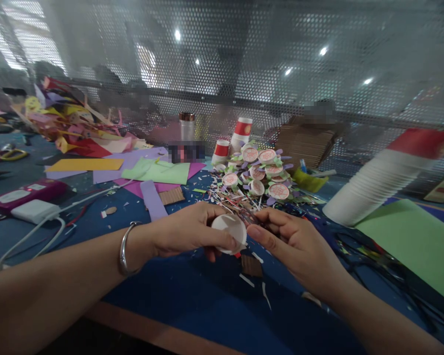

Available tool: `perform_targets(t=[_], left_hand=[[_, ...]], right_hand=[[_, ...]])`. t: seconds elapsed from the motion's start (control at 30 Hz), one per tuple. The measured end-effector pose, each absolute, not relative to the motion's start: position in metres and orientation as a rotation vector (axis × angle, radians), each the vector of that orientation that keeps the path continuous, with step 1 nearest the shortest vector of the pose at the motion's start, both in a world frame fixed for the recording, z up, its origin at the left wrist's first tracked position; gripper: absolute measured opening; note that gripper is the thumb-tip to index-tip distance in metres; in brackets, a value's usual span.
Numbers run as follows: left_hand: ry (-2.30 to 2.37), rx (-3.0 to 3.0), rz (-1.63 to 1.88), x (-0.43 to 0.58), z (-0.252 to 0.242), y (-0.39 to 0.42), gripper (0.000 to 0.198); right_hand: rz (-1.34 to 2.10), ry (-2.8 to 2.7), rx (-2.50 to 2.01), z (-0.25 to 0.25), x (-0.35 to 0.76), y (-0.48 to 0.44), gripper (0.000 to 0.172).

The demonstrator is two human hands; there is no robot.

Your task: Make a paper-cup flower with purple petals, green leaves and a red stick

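The left grip point(192, 231) pinches a round white piece point(225, 226) above the counter point(163, 296); it has no long axis and lies just left of the right grip point(294, 239), whose fingers curl, whether around anything I cannot tell.

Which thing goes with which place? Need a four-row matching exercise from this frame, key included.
1. White round paper piece
2. Silver metal bangle
3. Tall stack of white-and-red paper cups
4. Shiny magenta rectangular box

A. Picture's right side
B. Held in the left hand
C. Beside the white plastic adapter
D. Around the left wrist

Pairs: 1-B, 2-D, 3-A, 4-C
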State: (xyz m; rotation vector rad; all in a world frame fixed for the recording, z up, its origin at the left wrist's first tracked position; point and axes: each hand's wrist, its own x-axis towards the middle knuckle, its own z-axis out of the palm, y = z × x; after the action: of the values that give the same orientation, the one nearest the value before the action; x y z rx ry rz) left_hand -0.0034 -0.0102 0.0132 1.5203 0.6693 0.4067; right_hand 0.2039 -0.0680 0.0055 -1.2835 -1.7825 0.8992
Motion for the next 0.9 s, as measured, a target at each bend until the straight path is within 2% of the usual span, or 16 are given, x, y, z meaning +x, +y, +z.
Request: perform_targets(t=[0.33,0.7,0.9], left_hand=[[0.657,1.729,0.228,-0.005,0.011,-0.012,0.013],[0.581,1.664,0.483,0.004,0.003,-0.012,0.027],[0.643,1.736,0.544,0.003,0.000,-0.015,0.029]], right_hand=[[0.825,-1.839,-1.269,0.002,0.199,-0.070,0.024],[0.824,-1.676,-1.282,0.006,0.200,-0.069,0.033],[0.858,-1.617,-1.292,0.007,0.199,-0.072,0.032]])
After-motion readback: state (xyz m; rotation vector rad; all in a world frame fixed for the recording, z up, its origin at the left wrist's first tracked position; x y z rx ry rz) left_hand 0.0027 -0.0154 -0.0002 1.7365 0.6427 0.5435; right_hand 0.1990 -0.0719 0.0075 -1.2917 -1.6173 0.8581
